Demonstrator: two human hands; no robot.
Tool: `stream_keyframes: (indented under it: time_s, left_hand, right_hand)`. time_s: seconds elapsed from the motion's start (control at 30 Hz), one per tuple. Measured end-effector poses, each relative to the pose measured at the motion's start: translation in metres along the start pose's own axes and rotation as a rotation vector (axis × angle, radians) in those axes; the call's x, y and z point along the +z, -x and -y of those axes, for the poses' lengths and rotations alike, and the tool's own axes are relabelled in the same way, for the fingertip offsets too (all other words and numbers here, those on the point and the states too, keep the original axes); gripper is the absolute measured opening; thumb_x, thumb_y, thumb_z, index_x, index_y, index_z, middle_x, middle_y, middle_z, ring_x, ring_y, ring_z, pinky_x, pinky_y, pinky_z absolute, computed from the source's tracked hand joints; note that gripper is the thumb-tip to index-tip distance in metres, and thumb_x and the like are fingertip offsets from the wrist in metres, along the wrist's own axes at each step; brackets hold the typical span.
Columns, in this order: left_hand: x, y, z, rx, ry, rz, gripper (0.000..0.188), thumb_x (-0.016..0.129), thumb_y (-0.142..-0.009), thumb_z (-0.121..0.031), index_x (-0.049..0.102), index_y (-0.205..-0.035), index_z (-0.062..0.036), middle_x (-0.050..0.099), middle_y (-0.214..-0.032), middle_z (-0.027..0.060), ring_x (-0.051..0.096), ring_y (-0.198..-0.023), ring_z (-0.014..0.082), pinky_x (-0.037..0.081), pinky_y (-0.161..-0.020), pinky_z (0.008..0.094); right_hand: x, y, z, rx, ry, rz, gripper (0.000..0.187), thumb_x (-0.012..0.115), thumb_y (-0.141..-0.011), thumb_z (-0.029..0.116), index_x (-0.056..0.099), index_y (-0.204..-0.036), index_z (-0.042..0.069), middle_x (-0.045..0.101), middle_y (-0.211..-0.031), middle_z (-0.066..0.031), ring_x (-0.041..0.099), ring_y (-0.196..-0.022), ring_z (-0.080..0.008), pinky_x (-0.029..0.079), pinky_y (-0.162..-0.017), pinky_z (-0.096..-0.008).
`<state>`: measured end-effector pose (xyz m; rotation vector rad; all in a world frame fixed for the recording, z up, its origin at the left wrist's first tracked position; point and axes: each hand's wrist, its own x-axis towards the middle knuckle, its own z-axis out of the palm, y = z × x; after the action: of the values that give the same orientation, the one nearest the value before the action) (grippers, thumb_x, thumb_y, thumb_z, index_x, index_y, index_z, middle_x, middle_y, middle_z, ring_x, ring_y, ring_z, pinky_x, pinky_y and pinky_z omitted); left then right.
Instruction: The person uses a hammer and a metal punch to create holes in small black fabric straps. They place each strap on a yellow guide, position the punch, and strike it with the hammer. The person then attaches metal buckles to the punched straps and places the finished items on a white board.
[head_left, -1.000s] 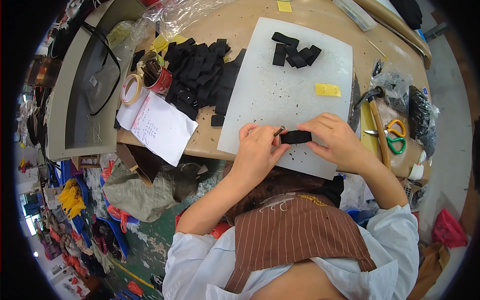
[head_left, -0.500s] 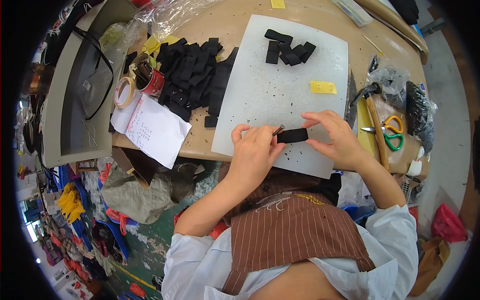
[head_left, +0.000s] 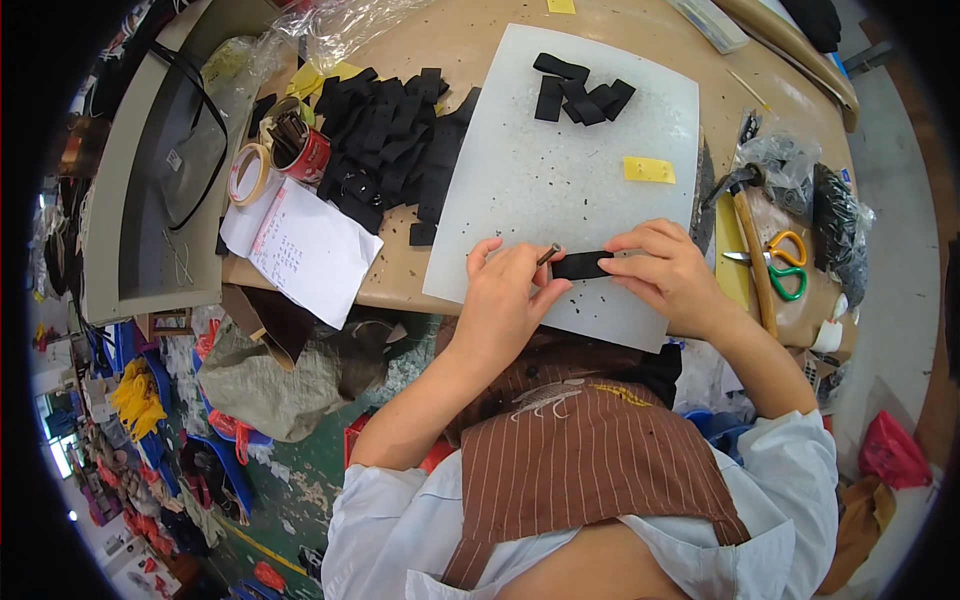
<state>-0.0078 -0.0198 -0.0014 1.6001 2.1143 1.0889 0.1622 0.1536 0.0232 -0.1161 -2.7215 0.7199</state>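
A short black strap piece (head_left: 580,265) lies near the front edge of a white board (head_left: 500,160). The fingertips of my right hand (head_left: 665,272) pinch its right end. My left hand (head_left: 503,300) is closed around a slim metal rod like a hole punch (head_left: 549,254), whose top end sticks out beside the strap's left end. The rod's lower end is hidden by the fingers. Farther up the board rest several more black strap pieces (head_left: 583,100) and a yellow strip (head_left: 649,169) with small holes. Dark specks are scattered over the board.
Left of the board are a heap of black straps (head_left: 385,130), a red can (head_left: 310,160) of metal rods, a tape roll (head_left: 248,175) and a notepad (head_left: 312,250). On the right lie a wooden-handled hammer (head_left: 752,255), scissors (head_left: 785,268) and plastic-wrapped bundles (head_left: 835,220).
My right hand has closed from a wide grip to a pinch on the strap's right end. The strap has shifted slightly left and up, and the rod stands a little more upright.
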Motion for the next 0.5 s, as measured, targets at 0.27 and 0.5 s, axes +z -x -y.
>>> stream_keyframes:
  time_s: [0.27, 0.5]
  left_hand:
    - [-0.002, -0.006, -0.001, 0.029, 0.08, -0.019, 0.04, 0.08, -0.075, -0.012, 0.041, -0.08, -0.0084, 0.071, -0.095, 0.0036, 0.061, -0.081, 0.0206, 0.036, -0.098, 0.04]
    - [-0.002, -0.003, 0.005, 0.008, 0.094, -0.017, 0.04, 0.081, -0.074, -0.011, 0.041, -0.079, -0.0084, 0.072, -0.097, 0.0063, 0.061, -0.084, 0.0231, 0.036, -0.098, 0.0399]
  right_hand:
    - [-0.026, -0.039, -0.076, -0.009, 0.38, -0.154, 0.018, 0.066, -0.084, 0.009, 0.068, -0.101, 0.004, 0.067, -0.102, -0.0119, 0.063, -0.09, -0.0301, 0.051, -0.083, -0.0377]
    - [-0.03, -0.052, 0.009, 0.615, -0.597, 0.115, 0.019, 0.061, -0.094, 0.014, 0.066, -0.107, 0.001, 0.068, -0.083, -0.0103, 0.06, -0.063, -0.0125, 0.047, -0.056, -0.0265]
